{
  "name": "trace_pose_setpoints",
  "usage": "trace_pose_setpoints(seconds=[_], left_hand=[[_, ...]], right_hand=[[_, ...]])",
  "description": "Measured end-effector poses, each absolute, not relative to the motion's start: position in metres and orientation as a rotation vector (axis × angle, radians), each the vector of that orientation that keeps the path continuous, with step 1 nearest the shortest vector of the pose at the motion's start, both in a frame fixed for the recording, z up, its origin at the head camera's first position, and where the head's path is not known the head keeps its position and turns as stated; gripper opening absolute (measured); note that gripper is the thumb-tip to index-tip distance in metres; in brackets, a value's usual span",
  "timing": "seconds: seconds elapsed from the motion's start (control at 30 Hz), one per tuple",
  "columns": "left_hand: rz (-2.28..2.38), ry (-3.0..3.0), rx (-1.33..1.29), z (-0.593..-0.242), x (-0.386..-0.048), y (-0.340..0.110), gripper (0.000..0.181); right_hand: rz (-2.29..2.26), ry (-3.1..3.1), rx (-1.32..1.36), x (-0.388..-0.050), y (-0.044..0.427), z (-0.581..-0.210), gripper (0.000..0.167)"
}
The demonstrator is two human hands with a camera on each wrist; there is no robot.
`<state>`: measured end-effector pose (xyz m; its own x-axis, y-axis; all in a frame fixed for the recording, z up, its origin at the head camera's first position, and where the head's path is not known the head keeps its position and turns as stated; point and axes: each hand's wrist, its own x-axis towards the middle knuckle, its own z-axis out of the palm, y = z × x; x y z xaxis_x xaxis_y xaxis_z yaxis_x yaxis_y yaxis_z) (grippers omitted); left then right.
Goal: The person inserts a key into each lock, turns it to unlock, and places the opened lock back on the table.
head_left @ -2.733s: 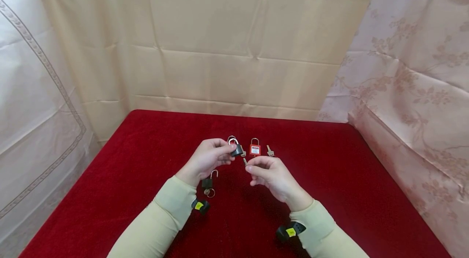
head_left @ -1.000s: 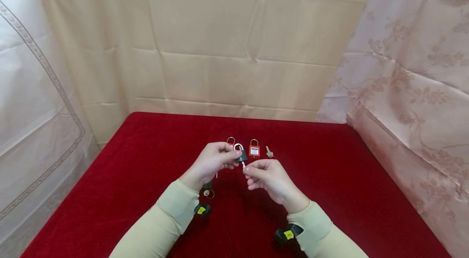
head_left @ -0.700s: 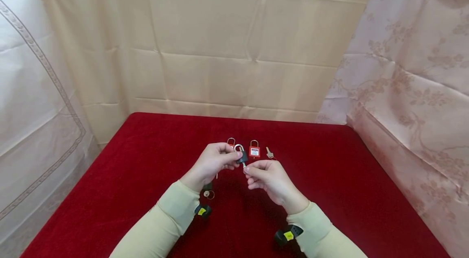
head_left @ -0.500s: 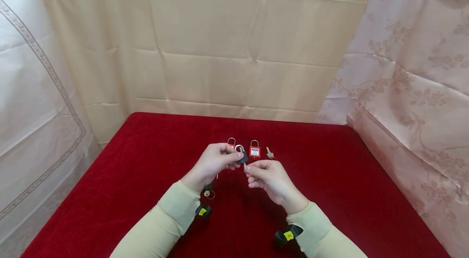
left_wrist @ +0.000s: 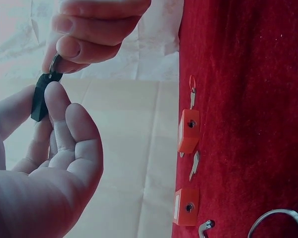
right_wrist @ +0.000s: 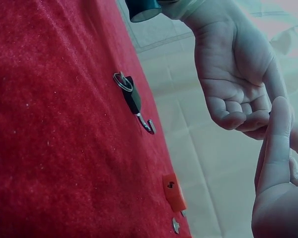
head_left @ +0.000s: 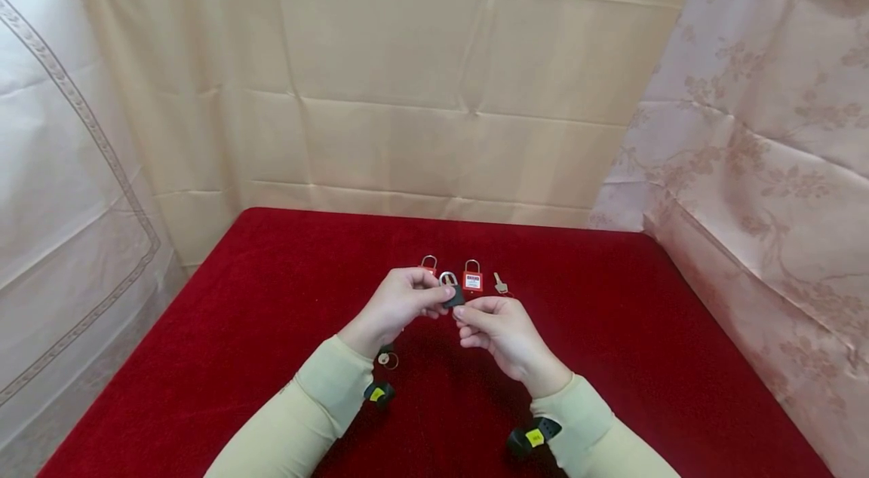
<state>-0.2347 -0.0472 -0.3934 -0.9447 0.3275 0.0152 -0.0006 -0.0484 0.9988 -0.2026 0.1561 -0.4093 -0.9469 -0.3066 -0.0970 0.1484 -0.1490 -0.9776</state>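
Thumb and fingers of my left hand (head_left: 400, 301) grip a black padlock (head_left: 453, 298) above the table, its silver shackle upright. Close on its right, my right hand (head_left: 498, 331) pinches a key at the lock's underside. In the left wrist view the key's metal bow (left_wrist: 54, 63) shows between the right fingers and the black padlock (left_wrist: 38, 101); the blade is out of sight. In the right wrist view the fingers hide nearly all of the held lock. Below the left wrist lies a second black padlock (right_wrist: 132, 99), shackle swung out, with a keyed ring (head_left: 387, 360) at its base.
Behind the hands two red padlocks lie on the red cloth, one with a white label (head_left: 472, 280), the other red padlock (head_left: 428, 268) partly covered by the left hand. A loose key (head_left: 501, 283) lies to the right. Cloth curtains stand behind and beside the table (head_left: 611, 327).
The right hand's key has come up to the padlock's underside, and its visible length has shrunk to almost nothing. The left hand has shifted slightly right and down with the padlock.
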Motion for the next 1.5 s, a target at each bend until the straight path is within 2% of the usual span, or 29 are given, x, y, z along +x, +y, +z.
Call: trace_pose_setpoints(seconds=[0.53,1.0,1.3,1.5], left_hand=[[2.090,2.019,0.390,-0.392,-0.236,-0.049,0.013],[2.026,2.145,0.462,-0.389,-0.235,-0.056,0.014],[2.007,2.186,0.481,-0.383,-0.233,-0.057,0.013],[1.994,2.199,0.499,-0.382,-0.232,-0.058,0.014]], right_hand=[[-2.157,1.828,-0.212,-0.200,0.156,-0.406,0.015],[-1.999,2.074,-0.383,-0.201,0.159,-0.399,0.029],[-1.740,2.443,-0.583,-0.197,0.161,-0.391,0.029],[-1.793,2.400,-0.552,-0.197,0.160,-0.391,0.026]])
